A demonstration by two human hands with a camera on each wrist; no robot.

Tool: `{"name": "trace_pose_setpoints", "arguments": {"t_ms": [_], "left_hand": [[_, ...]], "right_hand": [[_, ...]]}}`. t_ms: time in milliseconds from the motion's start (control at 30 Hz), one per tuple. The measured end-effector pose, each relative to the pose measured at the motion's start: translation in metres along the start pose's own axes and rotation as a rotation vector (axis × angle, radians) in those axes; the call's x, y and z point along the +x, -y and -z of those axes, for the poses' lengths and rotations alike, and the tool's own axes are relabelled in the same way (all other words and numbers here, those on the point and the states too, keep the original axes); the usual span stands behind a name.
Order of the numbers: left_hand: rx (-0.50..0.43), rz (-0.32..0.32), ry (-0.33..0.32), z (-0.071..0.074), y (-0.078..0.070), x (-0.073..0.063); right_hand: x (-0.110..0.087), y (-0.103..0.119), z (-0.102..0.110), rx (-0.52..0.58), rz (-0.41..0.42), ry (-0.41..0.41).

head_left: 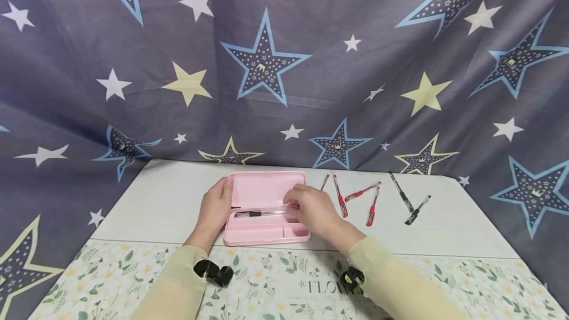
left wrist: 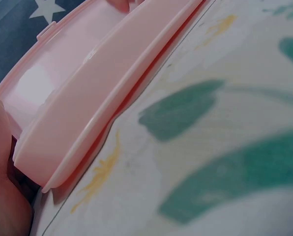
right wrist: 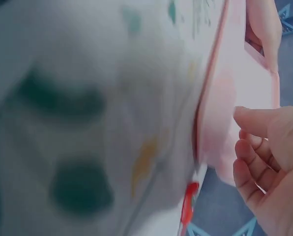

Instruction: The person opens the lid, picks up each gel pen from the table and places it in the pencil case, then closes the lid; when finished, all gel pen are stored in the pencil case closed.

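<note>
A pink pencil case stands with its lid raised. My left hand grips it at the left side, its thumb along the lid's edge. Inside, in the long rear compartment, lies a clear gel pen with a black grip at its left end. My right hand is over the case's right side, fingers bent, by the pen's right end. Whether those fingertips pinch the pen is hidden. In the right wrist view, the thumb and curled fingers reach toward the pink case.
Several red pens lie scattered right of the case on the white tabletop. Farther right are two dark pens, a black pen and a dark-capped pen. A flowered cloth covers the front; a starry curtain hangs behind.
</note>
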State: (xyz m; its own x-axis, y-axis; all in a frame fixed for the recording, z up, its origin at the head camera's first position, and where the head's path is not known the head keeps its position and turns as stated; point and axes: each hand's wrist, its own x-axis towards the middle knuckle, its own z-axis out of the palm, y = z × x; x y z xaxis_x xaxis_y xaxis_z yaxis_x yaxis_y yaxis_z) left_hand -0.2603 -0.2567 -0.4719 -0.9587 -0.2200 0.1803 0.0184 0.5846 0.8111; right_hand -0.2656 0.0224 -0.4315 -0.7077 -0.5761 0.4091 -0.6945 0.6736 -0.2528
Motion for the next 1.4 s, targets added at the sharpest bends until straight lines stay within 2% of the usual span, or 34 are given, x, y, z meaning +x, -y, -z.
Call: {"name": "trace_pose_setpoints", "arguments": {"t_ms": [367,533,700,833,1033,1233,1400], "left_hand": [[-0.009,-0.012,0.002,0.002,-0.002,-0.002],[-0.013,-0.003,0.005,0.001,-0.002,-0.002],[-0.016,0.002,0.013,0.001,-0.001,-0.001],[-0.013,-0.001,0.01,0.001,-0.001,-0.002],[-0.016,-0.004,0.002,0.001,-0.002,-0.002],[-0.022,-0.006,0.007,0.002,-0.002,-0.002],[-0.019,0.001,0.017,0.001,-0.002,-0.002]], "right_hand": [[-0.012,-0.042,0.036,0.012,-0.14,-0.014],[-0.015,-0.064,0.041,0.029,-0.192,-0.02],[-0.017,-0.082,0.041,0.019,-0.223,0.017],[-0.018,-0.091,0.039,0.028,-0.213,0.05],[-0.018,-0.1,0.032,0.082,-0.139,0.063],[-0.019,-0.105,0.025,0.064,-0.125,0.106],[-0.02,-0.108,0.02,0.093,-0.106,0.115]]}}
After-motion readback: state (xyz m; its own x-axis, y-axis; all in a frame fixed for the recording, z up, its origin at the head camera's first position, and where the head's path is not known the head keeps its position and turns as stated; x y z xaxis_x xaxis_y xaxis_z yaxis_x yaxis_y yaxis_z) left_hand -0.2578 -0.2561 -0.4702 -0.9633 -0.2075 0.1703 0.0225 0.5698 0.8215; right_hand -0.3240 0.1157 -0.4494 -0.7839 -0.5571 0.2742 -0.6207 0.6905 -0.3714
